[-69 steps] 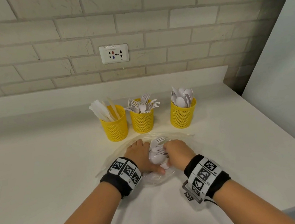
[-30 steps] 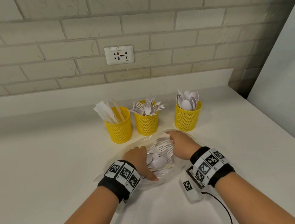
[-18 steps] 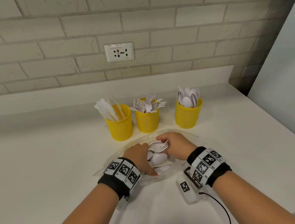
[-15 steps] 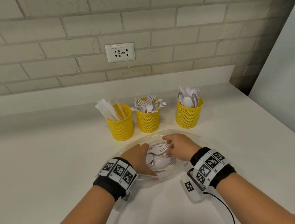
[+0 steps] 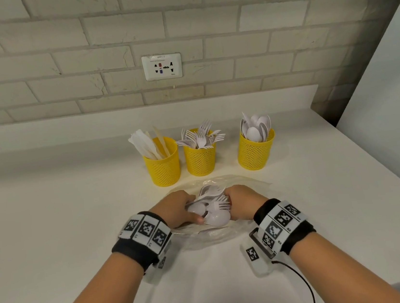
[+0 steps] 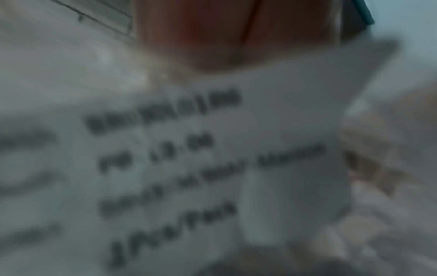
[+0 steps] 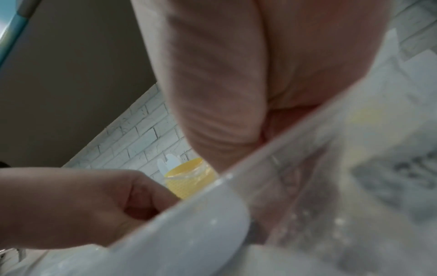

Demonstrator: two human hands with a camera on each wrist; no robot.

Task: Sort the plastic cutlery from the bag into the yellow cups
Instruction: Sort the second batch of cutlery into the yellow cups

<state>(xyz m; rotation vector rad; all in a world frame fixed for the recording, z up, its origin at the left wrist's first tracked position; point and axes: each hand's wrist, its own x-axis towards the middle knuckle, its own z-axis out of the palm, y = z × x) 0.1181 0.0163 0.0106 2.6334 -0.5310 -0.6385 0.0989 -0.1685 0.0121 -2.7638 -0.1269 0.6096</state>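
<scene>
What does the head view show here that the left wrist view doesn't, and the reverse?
Head only: three yellow cups with knives, forks and spoons sorted, both hands, left hand and right hand, gathering loose cutlery on the clear bag. Left wrist only: blurred, unreadable black print close up. Both: the left hand and pale plastic.

you see a smooth matt white counter (image 5: 51, 220), rough painted brick wall (image 5: 56, 55), perforated yellow plastic cups (image 5: 163, 167), glossy white plastic cutlery (image 5: 216, 218) and a clear, crinkled glossy plastic bag (image 5: 246, 186)
</scene>
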